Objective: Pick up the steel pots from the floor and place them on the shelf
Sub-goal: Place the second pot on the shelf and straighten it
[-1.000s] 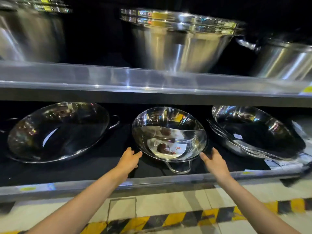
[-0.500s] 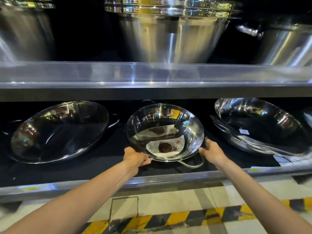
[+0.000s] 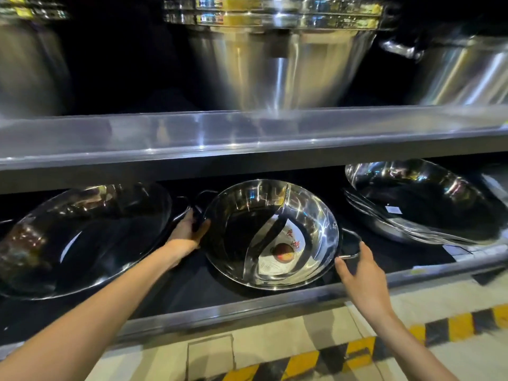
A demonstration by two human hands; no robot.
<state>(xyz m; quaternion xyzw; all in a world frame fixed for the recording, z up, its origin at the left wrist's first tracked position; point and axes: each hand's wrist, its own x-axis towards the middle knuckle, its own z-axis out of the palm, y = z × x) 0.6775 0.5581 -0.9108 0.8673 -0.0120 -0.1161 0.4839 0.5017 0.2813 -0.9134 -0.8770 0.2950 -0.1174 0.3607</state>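
A shiny steel pot [image 3: 275, 215] with a curved divider and a label inside sits tilted on the black mat of the lower shelf [image 3: 247, 306], in the middle. Wire handles stick out on its left and right sides. My left hand [image 3: 187, 229] is wrapped around the left handle at the rim. My right hand [image 3: 362, 273] holds the right handle between thumb and fingers, near the shelf's front lip.
A wide steel wok [image 3: 82, 237] lies just left of the pot, and a stack of woks [image 3: 426, 199] lies to its right. The upper shelf [image 3: 247, 133] carries large steel stockpots [image 3: 275, 64]. Yellow-black tape [image 3: 302, 361] marks the floor below.
The pot has turned, so its handles point left and right instead of one facing me. Both hands went from reaching, to gripping the rim, to holding the handles.
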